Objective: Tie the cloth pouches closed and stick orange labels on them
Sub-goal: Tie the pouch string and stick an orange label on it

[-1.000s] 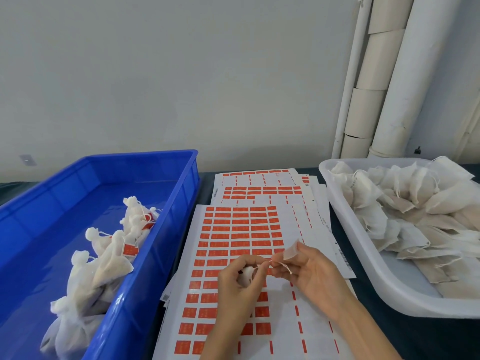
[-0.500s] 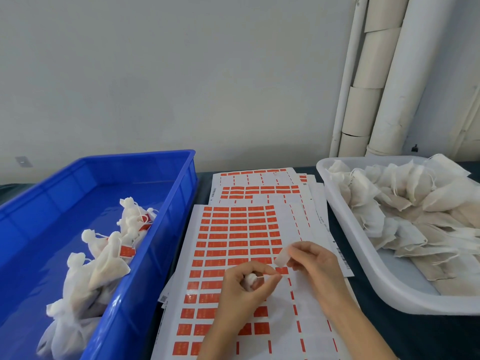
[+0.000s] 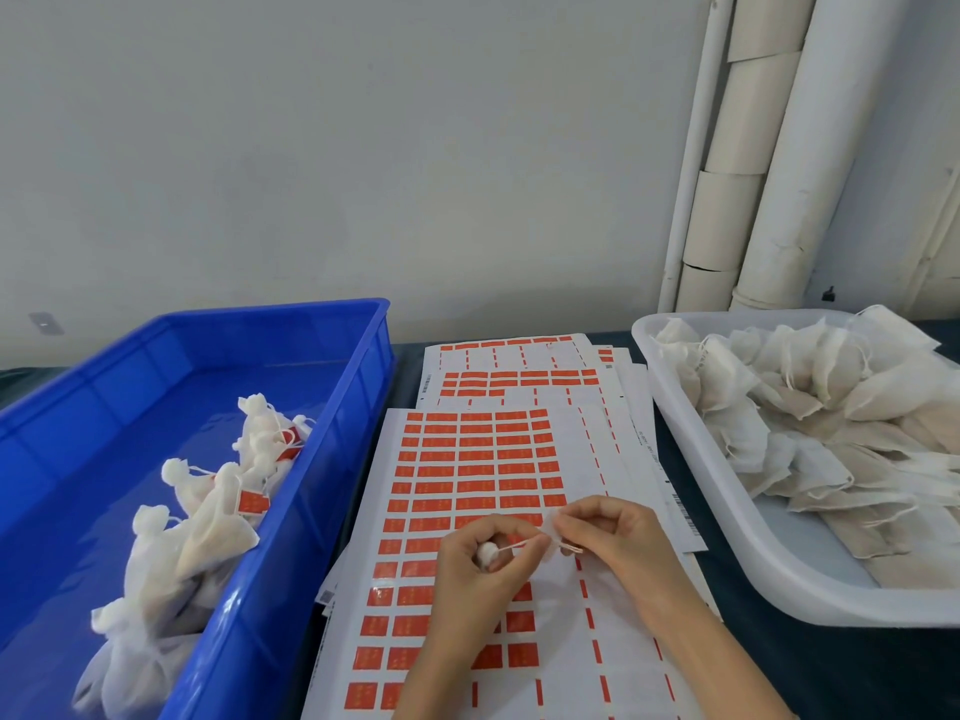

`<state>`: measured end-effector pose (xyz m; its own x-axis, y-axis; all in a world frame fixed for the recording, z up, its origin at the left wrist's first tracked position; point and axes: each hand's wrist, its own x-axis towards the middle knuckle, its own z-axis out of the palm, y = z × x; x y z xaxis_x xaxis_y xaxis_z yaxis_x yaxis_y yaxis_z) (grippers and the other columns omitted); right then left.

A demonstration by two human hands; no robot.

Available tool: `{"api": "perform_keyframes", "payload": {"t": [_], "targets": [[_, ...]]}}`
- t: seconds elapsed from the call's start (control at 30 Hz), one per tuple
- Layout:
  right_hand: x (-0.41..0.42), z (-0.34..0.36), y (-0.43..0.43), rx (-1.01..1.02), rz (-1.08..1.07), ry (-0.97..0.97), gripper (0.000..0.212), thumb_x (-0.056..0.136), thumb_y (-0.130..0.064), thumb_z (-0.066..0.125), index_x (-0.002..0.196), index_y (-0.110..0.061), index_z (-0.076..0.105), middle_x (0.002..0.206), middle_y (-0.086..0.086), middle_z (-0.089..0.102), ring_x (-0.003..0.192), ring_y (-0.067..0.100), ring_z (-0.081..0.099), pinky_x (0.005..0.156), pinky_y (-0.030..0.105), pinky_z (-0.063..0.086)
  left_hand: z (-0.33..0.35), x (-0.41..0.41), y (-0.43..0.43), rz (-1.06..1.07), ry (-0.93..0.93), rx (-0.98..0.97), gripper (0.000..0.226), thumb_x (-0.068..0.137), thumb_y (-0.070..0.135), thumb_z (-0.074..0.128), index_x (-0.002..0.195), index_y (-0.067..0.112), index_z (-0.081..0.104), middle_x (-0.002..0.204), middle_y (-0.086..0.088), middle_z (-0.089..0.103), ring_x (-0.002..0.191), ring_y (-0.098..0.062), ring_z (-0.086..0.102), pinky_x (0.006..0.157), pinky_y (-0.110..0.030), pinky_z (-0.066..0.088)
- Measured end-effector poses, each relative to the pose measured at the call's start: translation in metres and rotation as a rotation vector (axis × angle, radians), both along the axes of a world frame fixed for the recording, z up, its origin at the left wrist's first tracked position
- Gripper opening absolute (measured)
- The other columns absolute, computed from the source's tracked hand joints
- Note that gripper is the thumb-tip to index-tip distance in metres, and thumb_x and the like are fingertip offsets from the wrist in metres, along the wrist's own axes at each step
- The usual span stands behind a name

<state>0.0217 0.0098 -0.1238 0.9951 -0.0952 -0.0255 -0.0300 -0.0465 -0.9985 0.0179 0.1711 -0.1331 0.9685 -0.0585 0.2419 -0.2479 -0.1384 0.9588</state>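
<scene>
My left hand grips the gathered neck of a small white cloth pouch, most of it hidden inside my fist. A thin white drawstring runs taut from the pouch to my right hand, which pinches the string together with a small pale tag. Both hands hover over a sheet of orange labels in the middle of the table.
A blue crate on the left holds several tied pouches with orange labels. A white tub on the right is full of untied pouches. More label sheets lie behind. White pipes run up the wall.
My hands drew slightly apart and the drawstring pulled taut between them. My right hand turned, so the pale tag now sits lower between its fingers.
</scene>
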Motion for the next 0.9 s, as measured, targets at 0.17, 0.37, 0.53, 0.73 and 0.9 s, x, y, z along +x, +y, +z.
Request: {"api": "perform_keyframes", "payload": {"t": [0.17,0.37,0.53,0.73,0.9], "targets": [[0.0004,-0.0022,-0.0022,0.004,0.005,-0.005,0.003,0.078,-0.022,0.076,0.08,-0.024,0.075,0.083,-0.009,0.074,0.082,0.01,0.07,0.074,0.021,0.055,0.0,0.001,0.0005,0.017,-0.008,0.017,0.009,0.077,0.021,0.077,0.077,0.029,0.073,0.078,0.009,0.073,0.081,-0.013,0.068,0.071,-0.019,0.055],[-0.0001,-0.0015,-0.0023,-0.009,0.015,-0.029,0.008,0.079,-0.021,0.076,0.076,-0.029,0.075,0.082,-0.009,0.074,0.081,0.01,0.07,0.068,0.018,0.055,-0.0001,0.0012,-0.0004,0.05,-0.009,0.031,0.012,0.077,0.022,0.078,0.074,0.032,0.072,0.077,0.012,0.072,0.08,-0.01,0.068,0.069,-0.014,0.053],[-0.0012,0.0,-0.0028,-0.015,0.024,-0.037,0.011,0.078,-0.023,0.076,0.077,-0.034,0.076,0.083,-0.008,0.074,0.082,0.01,0.07,0.071,0.019,0.055,0.0011,0.0013,0.0,0.062,-0.012,0.049,0.011,0.077,0.021,0.078,0.075,0.03,0.072,0.076,0.014,0.071,0.08,-0.009,0.067,0.067,-0.011,0.051],[-0.0019,0.0018,-0.0028,-0.021,0.033,-0.041,0.014,0.078,-0.022,0.076,0.077,-0.036,0.076,0.083,-0.01,0.074,0.082,0.008,0.07,0.065,0.015,0.054,0.0022,0.0011,-0.0004,0.075,0.005,0.067,0.01,0.077,0.022,0.078,0.076,0.031,0.073,0.078,0.018,0.071,0.083,-0.004,0.067,0.067,-0.008,0.05],[-0.0029,0.0035,-0.0016,-0.017,0.057,-0.019,0.016,0.065,-0.04,0.078,0.079,-0.032,0.077,0.088,-0.013,0.074,0.086,0.007,0.07,0.071,0.019,0.055,0.0033,0.0006,-0.0015,0.06,0.03,0.087,0.015,0.079,0.02,0.075,0.072,0.033,0.073,0.076,0.018,0.072,0.08,-0.003,0.067,0.063,-0.01,0.051]]}}
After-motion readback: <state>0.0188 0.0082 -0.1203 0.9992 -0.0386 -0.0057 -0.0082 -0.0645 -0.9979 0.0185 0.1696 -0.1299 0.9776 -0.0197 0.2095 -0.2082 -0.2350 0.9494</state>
